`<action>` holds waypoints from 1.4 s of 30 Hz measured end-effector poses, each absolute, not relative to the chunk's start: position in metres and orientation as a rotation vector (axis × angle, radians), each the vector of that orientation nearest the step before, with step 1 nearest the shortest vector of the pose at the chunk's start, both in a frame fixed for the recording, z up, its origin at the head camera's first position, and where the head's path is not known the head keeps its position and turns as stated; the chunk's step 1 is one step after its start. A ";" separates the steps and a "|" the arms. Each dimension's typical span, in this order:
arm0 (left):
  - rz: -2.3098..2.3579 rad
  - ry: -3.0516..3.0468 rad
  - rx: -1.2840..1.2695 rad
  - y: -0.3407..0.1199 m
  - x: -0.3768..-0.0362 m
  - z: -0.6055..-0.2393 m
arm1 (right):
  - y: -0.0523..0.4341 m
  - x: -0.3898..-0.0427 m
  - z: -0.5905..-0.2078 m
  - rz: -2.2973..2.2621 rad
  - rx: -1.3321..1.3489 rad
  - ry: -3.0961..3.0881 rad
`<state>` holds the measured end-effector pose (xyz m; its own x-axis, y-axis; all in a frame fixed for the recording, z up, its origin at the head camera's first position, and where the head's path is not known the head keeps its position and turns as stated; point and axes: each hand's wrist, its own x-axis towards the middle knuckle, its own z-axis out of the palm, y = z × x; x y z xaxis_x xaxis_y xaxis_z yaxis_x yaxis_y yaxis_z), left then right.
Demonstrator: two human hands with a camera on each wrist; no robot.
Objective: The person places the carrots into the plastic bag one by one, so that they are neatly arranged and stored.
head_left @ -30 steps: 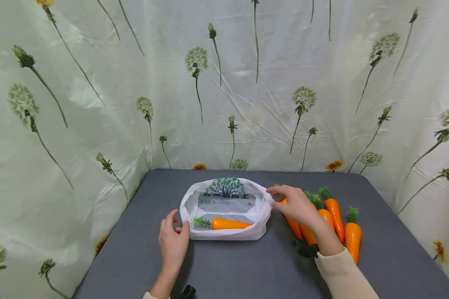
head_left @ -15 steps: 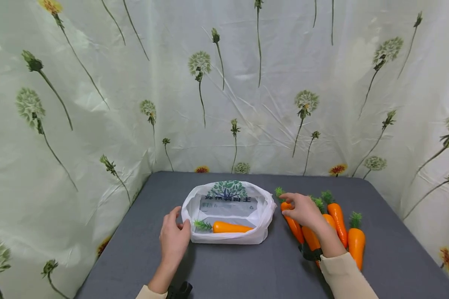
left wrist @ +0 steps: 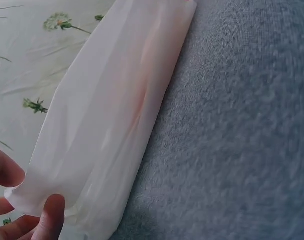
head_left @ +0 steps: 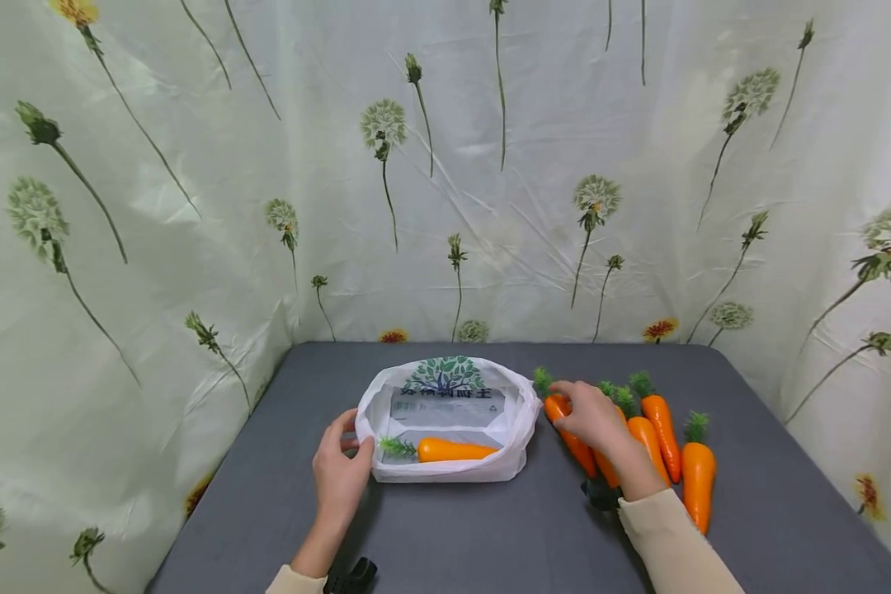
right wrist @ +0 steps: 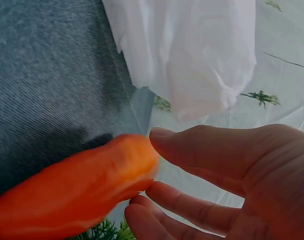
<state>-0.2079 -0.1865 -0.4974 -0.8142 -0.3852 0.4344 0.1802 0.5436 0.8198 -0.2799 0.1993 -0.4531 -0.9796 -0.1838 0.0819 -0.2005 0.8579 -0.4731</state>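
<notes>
My left hand [head_left: 339,469] holds the left rim of an upright white plastic bag [head_left: 445,472], its thumb and fingers on either side of the rim. Inside the bag lies one orange carrot [head_left: 455,450] with a green top. To the right of the bag, my right hand [head_left: 592,415] pinches the upper end of the nearest loose carrot [head_left: 575,445], just below its leafy top. In the right wrist view its thumb and fingertips meet the glossy end of that carrot [right wrist: 82,187] from two sides.
Several more carrots lie beyond and under the right forearm, among them one carrot [head_left: 698,478] at the far right. All rest on a dark grey tabletop [head_left: 460,536]. A flower-printed white curtain [head_left: 445,165] hangs behind and along both sides.
My right hand has left the bag's right rim and come down to the nearest loose carrot. The left hand stays at the bag's left rim.
</notes>
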 end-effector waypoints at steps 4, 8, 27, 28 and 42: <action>-1.274 -2.186 0.158 -0.186 -0.204 -0.499 | 0.193 -0.283 -0.459 0.723 0.340 -3.011; -1.277 -2.166 0.132 -0.185 -0.204 -0.500 | 0.188 -0.283 -0.462 0.674 0.320 -3.033; -1.283 -2.137 0.130 -0.186 -0.207 -0.505 | 0.180 -0.280 -0.462 0.685 0.284 -3.070; -1.284 -2.138 0.127 -0.186 -0.207 -0.504 | 0.179 -0.280 -0.460 0.688 0.283 -3.059; -1.304 -2.161 0.156 -0.189 -0.206 -0.500 | 0.182 -0.270 -0.419 0.746 0.132 -2.933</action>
